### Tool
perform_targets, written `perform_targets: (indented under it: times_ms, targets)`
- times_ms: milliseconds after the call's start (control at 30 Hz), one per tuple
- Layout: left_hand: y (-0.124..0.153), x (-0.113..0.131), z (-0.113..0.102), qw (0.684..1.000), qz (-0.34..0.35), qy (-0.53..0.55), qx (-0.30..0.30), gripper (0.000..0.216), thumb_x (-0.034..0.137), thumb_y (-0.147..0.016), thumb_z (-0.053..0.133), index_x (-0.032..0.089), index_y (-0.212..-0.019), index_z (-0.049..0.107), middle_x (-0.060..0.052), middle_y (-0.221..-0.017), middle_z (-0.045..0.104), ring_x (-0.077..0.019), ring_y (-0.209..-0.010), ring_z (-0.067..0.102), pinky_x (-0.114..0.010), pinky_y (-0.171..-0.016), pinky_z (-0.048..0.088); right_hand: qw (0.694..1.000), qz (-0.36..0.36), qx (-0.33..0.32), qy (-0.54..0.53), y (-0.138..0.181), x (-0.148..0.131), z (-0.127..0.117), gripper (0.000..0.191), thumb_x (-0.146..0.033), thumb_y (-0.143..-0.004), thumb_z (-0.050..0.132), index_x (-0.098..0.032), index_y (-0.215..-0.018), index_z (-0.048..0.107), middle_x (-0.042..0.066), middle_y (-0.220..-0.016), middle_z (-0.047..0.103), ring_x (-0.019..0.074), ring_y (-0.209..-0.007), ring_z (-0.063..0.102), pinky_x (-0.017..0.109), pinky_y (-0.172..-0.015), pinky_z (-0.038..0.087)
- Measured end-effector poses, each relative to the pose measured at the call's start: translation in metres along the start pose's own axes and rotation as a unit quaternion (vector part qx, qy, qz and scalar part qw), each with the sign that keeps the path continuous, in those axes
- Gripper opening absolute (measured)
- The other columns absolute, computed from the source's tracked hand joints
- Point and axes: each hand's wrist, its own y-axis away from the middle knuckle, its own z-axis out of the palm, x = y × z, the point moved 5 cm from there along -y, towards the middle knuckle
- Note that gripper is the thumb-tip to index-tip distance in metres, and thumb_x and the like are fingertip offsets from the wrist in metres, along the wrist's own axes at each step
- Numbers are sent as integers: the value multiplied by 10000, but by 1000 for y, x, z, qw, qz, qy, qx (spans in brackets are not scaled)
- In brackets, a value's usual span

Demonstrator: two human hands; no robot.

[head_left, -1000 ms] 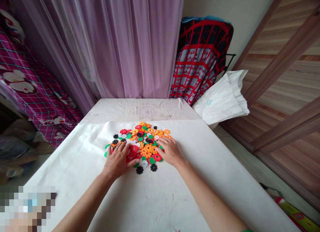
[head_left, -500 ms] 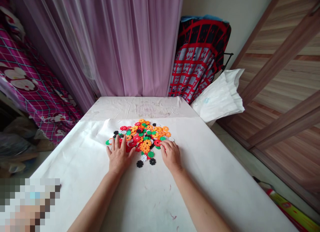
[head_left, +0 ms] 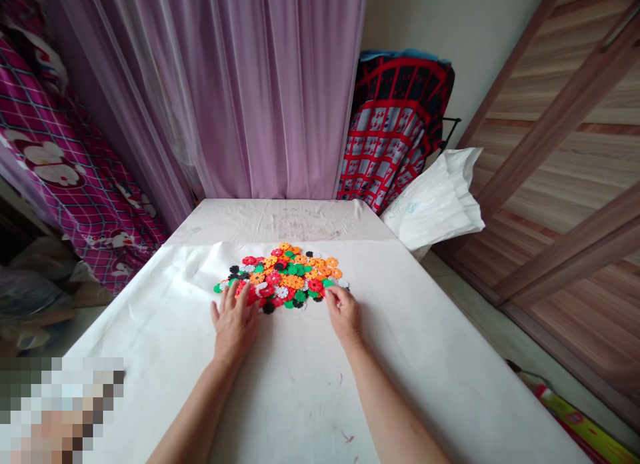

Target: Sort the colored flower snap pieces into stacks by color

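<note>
A pile of flat flower-shaped plastic discs point(head_left: 286, 276) in orange, red, green, black and white lies on the white-covered table point(head_left: 310, 384). My left hand point(head_left: 233, 321) lies flat, fingers spread, its fingertips touching the pile's near left edge. My right hand point(head_left: 344, 312) rests at the pile's near right edge with the fingers curled down against the outermost discs; whether it grips one is hidden.
Pink curtains point(head_left: 240, 91) hang behind the table. A red and black patterned cloth point(head_left: 395, 127) drapes over a rack at the back right, with a white bag point(head_left: 436, 201) beside it. Patterned pink bedding point(head_left: 60, 157) is on the left, a wooden wardrobe point(head_left: 565, 151) on the right.
Both hands slid back toward me, from on top of the pile to its near edge. The loose black discs in front were pushed in, and the pile is more compact.
</note>
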Motion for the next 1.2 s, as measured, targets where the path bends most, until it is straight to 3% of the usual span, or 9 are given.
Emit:
perform_targets:
  times_ms: [100,200,400,600,800,900,1033,1100,1200]
  targets:
    - [7,-45,-14,997,-48,53,42,446,373,-967,419,242,-1338,630,-153,-1468,577,-329,-1407,479,-602,-1157,359,996,43,64,33,-3,21,-22,264,-334,-938,502,-213,-947,737,79,-905,757,212,-783,682,330,-732,532]
    - [-2,-67,-20,990,-80,98,55,450,382,-930,458,229,-1312,641,-123,-1423,617,-273,-1310,575,-449,-1103,464,997,-24,32,66,-9,13,-21,256,-308,-908,539,-211,-1026,744,98,-1035,755,231,-946,675,359,-869,524]
    - [-30,-56,-18,991,-79,105,28,441,386,-890,466,235,-1247,676,-86,-1308,692,-257,-1204,634,-406,-1059,497,985,-94,-73,127,-16,-13,7,328,-285,-868,648,-222,-1186,701,83,-1260,720,276,-1223,571,420,-1022,434]
    - [-30,-56,-23,988,-87,128,19,406,448,-869,512,308,-1203,695,-17,-988,746,-233,-996,680,-376,-961,539,979,-71,-131,138,-21,-13,20,269,-263,-848,674,-243,-1116,699,83,-1166,738,278,-1198,579,431,-981,442]
    - [-30,-53,-26,987,-102,127,-6,470,462,-840,502,269,-1222,695,-31,-988,748,-231,-911,675,-372,-909,545,992,-82,-57,82,-17,-10,14,274,-327,-851,670,-232,-1108,679,96,-1109,742,264,-1129,634,420,-1008,460]
    - [-30,-54,-26,985,-114,132,-8,483,466,-828,502,260,-1217,700,-38,-1013,748,-227,-897,675,-362,-882,550,999,19,26,35,-19,21,-5,327,-432,-880,618,-210,-1119,645,102,-1061,749,242,-948,696,375,-863,532]
    - [-31,-54,-26,985,-109,136,-10,462,473,-825,513,273,-1191,710,-34,-1019,751,-228,-907,676,-366,-896,548,974,180,138,-24,-27,71,-22,425,-533,-906,519,-176,-1119,608,143,-1050,738,242,-882,714,361,-767,558]
    - [-31,-53,-26,985,-109,136,-12,457,478,-824,520,277,-1187,712,-36,-1031,752,-234,-915,678,-376,-905,548,971,183,149,-41,-37,79,-14,429,-540,-913,490,-177,-1108,609,155,-1072,730,254,-970,704,381,-837,558]
    - [-30,-54,-25,982,-124,140,-6,457,474,-837,520,283,-1209,705,-44,-1116,747,-236,-934,682,-387,-907,551,980,148,126,-35,-56,68,12,379,-507,-916,497,-195,-1098,616,144,-1107,720,257,-1042,672,403,-919,536]
